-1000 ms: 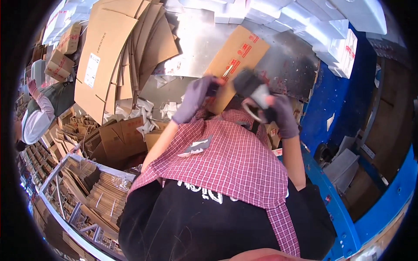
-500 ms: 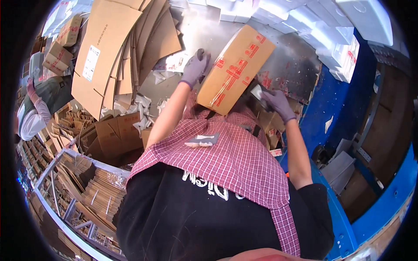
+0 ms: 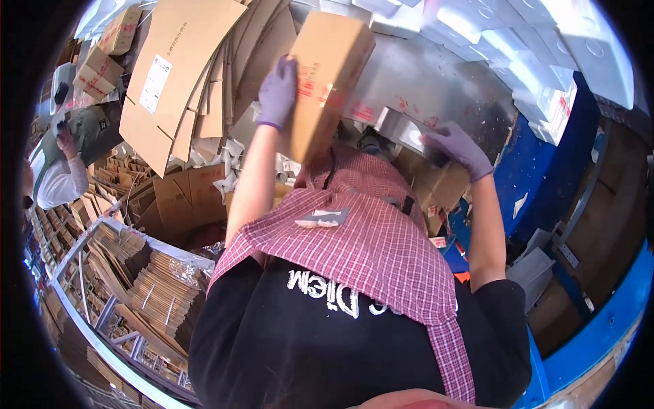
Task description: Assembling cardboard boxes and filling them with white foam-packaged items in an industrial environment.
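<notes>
A taped brown cardboard box [image 3: 330, 58] with red print stands tilted over the metal worktop. My left hand [image 3: 278, 94], in a purple-grey glove, grips its left side. To the right of the box, my right hand [image 3: 462, 148], gloved alike, is closed round a metal tape dispenser [image 3: 407, 132]. Between box and dispenser runs a strip of clear tape [image 3: 360, 110] with red print. The box hides its own underside, and the dispenser's handle is mostly covered by my right hand.
Flat cardboard sheets [image 3: 174, 75] are stacked at the left. White foam boxes [image 3: 545, 102] stand at the back right, near a blue panel [image 3: 507, 198]. Bundled cardboard [image 3: 160, 290] sits in a metal-framed rack at lower left. A co-worker's hand [image 3: 66, 140] shows at far left.
The box has shifted left and tipped over, and my left hand, previously beside it, now grips it. My right hand and the dispenser have moved slightly right, and a tape strip now spans the gap.
</notes>
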Available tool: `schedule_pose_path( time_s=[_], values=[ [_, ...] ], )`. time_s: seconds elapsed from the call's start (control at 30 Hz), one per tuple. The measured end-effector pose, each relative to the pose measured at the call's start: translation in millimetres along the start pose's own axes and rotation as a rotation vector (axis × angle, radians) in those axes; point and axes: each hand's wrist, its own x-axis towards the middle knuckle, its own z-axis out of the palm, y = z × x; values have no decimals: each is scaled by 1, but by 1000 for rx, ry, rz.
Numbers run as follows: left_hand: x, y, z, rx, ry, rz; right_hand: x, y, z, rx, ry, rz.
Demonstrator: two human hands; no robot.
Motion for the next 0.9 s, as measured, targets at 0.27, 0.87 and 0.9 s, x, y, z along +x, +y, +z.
schedule_pose_path(
  time_s=[0.27, 0.87, 0.9],
  values=[
    [43, -18, -20, -269, -312, -231, 77, 6, 117, -1003, 341, -295],
    [-132, 170, -37, -741, -724, 794, -117, -27, 48, 752, 519, -325],
    [-122, 178, -66, -839, -796, 536, -142, -54, 43, 783, 478, -485]
  ],
)
